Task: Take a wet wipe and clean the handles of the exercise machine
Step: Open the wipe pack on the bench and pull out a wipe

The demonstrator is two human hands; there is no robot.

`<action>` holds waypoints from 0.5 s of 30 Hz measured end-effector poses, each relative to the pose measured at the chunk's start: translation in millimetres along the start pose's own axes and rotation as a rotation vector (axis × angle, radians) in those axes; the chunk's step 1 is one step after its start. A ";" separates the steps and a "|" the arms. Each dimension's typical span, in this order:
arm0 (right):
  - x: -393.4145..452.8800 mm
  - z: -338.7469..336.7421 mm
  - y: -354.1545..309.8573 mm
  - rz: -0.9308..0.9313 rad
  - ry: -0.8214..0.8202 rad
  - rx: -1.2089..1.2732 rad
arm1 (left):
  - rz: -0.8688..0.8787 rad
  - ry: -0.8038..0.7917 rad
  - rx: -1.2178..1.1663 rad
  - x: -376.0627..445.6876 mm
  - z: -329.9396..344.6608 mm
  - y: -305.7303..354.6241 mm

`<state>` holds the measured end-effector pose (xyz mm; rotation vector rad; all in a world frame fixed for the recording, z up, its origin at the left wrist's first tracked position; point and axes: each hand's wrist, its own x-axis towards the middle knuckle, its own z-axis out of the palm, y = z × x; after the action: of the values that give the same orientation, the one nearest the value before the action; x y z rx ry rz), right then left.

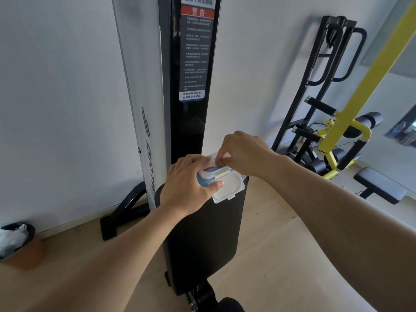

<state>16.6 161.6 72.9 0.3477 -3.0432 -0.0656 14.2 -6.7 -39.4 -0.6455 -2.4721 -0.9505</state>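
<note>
Both forearms reach to the wet wipe pack [210,176], which lies on the black seat pad [202,239]. Left hand [189,183] holds the pack steady; right hand [240,154] pinches at the opening, its lid [229,188] flipped open. Next move, I judge: pull one wipe upward.

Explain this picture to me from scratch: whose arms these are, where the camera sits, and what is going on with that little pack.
There is no robot here. The camera is worn on a person's head and looks down along their two bare arms. The left hand steadies a wet-wipe pack, which rests on the top of a black padded seat. The pack's white lid is flipped open toward the camera. The right hand pinches at the opening, apparently to pull a wipe. Behind stands the tall black machine column with a warning label. A bin sits at the lower left.
</note>
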 end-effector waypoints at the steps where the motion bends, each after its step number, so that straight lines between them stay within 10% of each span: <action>1: 1.2 -0.5 -0.1 0.001 0.001 0.007 | -0.001 0.004 -0.007 -0.1 -0.1 0.1; 15: 12.3 5.7 -13.4 -0.096 -0.209 -0.113 | -0.028 -0.022 0.018 -1.0 -2.3 1.1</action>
<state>7.1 146.0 67.4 0.5076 -3.2069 -0.2971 16.1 -7.9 -37.8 -0.6200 -2.5127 -0.9353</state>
